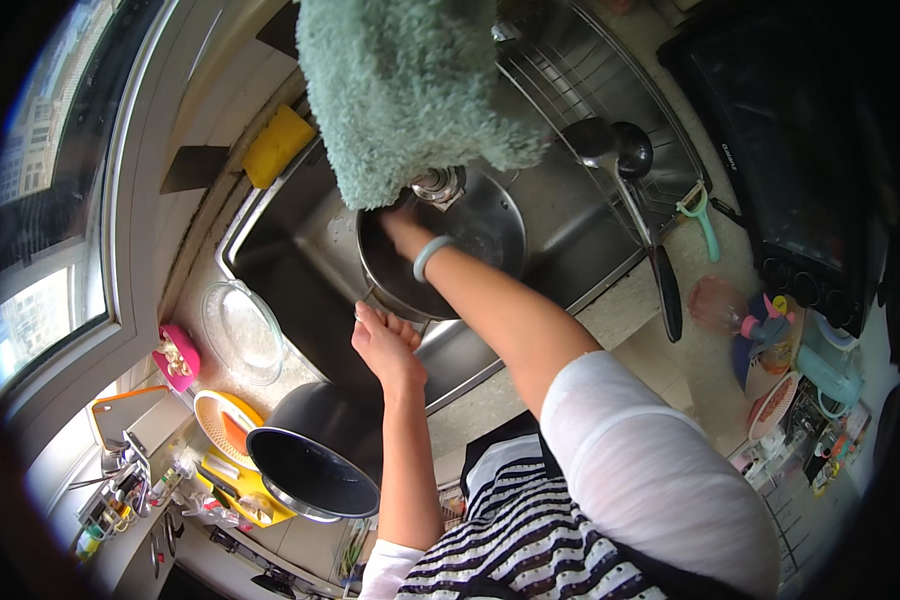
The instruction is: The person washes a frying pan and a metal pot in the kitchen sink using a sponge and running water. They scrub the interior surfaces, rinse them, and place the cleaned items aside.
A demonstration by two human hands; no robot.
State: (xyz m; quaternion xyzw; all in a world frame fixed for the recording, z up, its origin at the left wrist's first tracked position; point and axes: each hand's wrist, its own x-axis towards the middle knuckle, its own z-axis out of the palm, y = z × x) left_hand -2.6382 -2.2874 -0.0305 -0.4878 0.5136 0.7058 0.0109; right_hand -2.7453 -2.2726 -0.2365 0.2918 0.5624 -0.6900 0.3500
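A wide stainless steel pot (487,225) sits in the metal sink (277,262), under a chrome fitting (436,184) that looks like part of the tap. My left hand (390,341) is curled at the pot's near side, around its wire loop handle. Reaching down inside the pot is my right hand (405,231), with a pale bangle (431,257) at the wrist. Its fingers are blurred and in shadow, so whether they hold anything is unclear. A fluffy mint-green cloth (412,90) hangs over the far side of the pot and hides part of it.
A wire rack (562,82) carries a ladle (634,150) and a long-handled turner (664,292). Left of the sink are a yellow sponge (277,146) and a glass lid (241,331). A dark pot (311,472) stands near my left forearm; a peeler (706,225) and a black oven (765,150) are rightward.
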